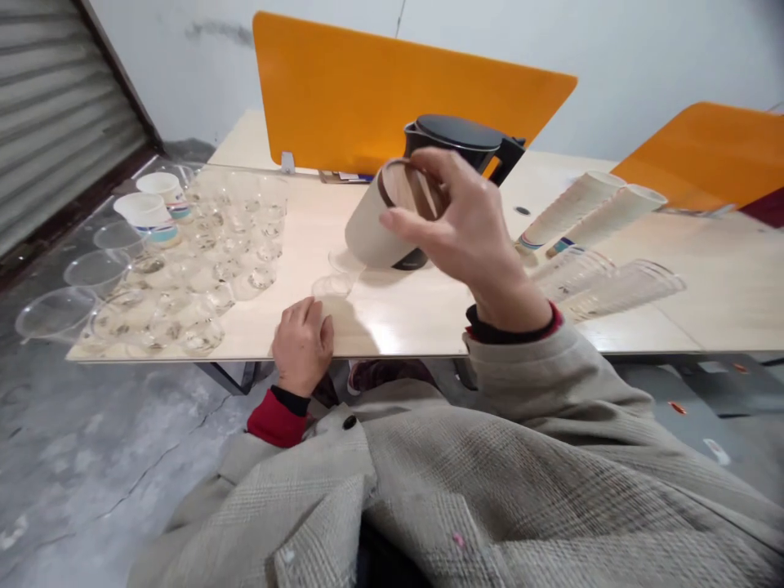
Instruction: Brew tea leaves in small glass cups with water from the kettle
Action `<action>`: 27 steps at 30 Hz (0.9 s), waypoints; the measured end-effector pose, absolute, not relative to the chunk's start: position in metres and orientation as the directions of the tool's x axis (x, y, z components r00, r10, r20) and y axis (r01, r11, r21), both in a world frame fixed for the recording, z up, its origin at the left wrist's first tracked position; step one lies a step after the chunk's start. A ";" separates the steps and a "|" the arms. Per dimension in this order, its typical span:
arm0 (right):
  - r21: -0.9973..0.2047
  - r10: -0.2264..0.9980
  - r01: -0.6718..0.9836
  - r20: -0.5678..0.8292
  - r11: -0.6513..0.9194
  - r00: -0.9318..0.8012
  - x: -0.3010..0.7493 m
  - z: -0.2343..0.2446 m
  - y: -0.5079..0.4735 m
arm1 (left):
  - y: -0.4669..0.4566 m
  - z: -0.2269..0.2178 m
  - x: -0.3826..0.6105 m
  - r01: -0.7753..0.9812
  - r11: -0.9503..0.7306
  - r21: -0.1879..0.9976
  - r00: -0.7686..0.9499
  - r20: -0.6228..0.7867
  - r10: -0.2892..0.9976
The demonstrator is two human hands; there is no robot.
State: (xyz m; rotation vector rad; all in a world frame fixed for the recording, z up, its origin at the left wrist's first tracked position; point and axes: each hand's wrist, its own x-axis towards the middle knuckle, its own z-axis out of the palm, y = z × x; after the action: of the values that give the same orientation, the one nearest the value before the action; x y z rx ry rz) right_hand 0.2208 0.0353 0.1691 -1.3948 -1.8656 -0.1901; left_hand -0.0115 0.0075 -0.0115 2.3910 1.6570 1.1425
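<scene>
Look at the cream round mug with a brown rim (373,229), up in the air over the pale wooden table (416,318). Gripped tight at the rim by the right hand (465,229). Tipped on a slant, bottom down toward 8 o'clock, mouth up by the fingers. Cannot tell what is inside.

Just below, at 7 o'clock from the mug, find a small clear plastic cup (331,286). A bit farther the same way, the left hand (302,343), fingers curled in on the table edge, holding nothing that shows. Cannot tell whether touching the cup.

To do this part well: hold the mug firm. Line the mug up right over the small cup, low and close. Tip slowly, a little at a time. Probably wise to steady the small cup with the left hand: very light, easy to knock over.

Behind the mug at 1 o'clock, a black plastic kettle (459,135). At 9 o'clock, a crowd of clear cups standing upright (226,245). At 3 o'clock, stacks of white paper cups lying on their sides (588,208). Best to stay clear of them all.
</scene>
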 end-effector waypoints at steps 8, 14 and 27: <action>-0.416 0.898 0.857 0.426 0.305 -0.113 0.191 0.095 -0.007 | 0.011 -0.014 -0.020 0.751 -0.458 0.476 0.122 0.581 0.804; -0.418 0.942 0.881 0.326 0.221 -0.081 0.176 0.086 -0.007 | 0.012 -0.013 -0.021 0.755 -0.482 0.444 0.148 0.600 0.786; -0.821 0.936 0.523 0.334 0.228 0.115 0.268 0.044 0.059 | 0.015 -0.015 -0.019 0.766 -0.478 0.430 0.141 0.613 0.777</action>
State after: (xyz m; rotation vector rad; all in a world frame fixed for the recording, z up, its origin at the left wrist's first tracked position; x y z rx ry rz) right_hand 0.2685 0.0595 0.0439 -1.4241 -1.5395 0.5391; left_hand -0.0192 0.0154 -0.0151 2.3623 1.5976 1.2837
